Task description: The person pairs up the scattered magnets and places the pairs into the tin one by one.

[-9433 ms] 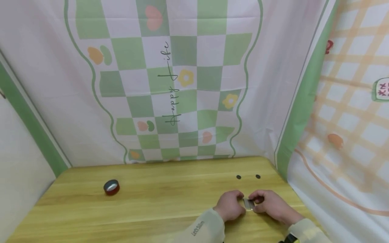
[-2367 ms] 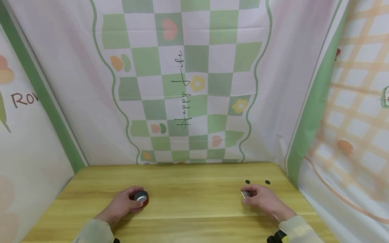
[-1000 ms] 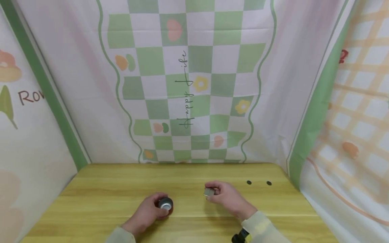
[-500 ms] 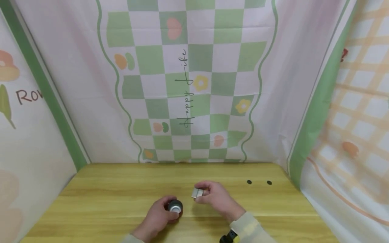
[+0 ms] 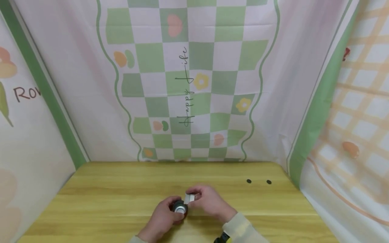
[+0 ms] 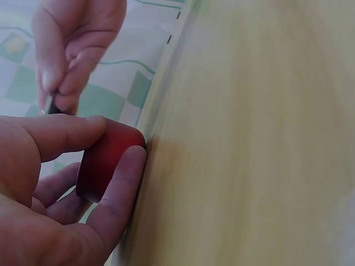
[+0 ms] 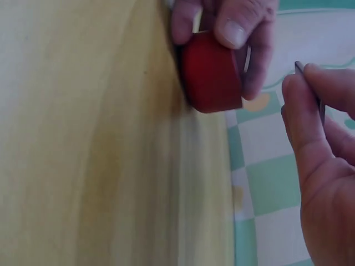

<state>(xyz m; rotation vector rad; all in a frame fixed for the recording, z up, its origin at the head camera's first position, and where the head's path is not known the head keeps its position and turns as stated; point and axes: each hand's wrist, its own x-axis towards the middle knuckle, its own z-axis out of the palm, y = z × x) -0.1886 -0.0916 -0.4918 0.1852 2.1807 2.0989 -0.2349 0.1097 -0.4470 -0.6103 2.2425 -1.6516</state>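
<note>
A small round red piece (image 6: pixel 111 155) with a dark rim and a silvery middle (image 5: pixel 180 209) is in my left hand (image 5: pixel 162 217), just above the wooden table or on it; I cannot tell which. Thumb and fingers grip it around its side. My right hand (image 5: pixel 209 202) pinches a thin, flat, silvery rectangular plate (image 5: pixel 189 198) with a line across it. In the head view the plate's edge overlaps or lies close to the red piece's dark rim. The right wrist view shows the plate (image 7: pixel 299 66) edge-on, a gap away from the red piece (image 7: pixel 211 75).
Two small black discs (image 5: pixel 249 181) (image 5: pixel 268 182) lie at the table's back right. Behind the wooden table (image 5: pixel 121 179) hangs a green and white checked cloth (image 5: pixel 200 101). Orange checked fabric (image 5: pixel 352 118) hangs at the right side.
My right hand has carried the plate leftward from the right side. My left hand has taken the red piece and brought it rightward. Both now meet mid-table; the black discs stayed put.
</note>
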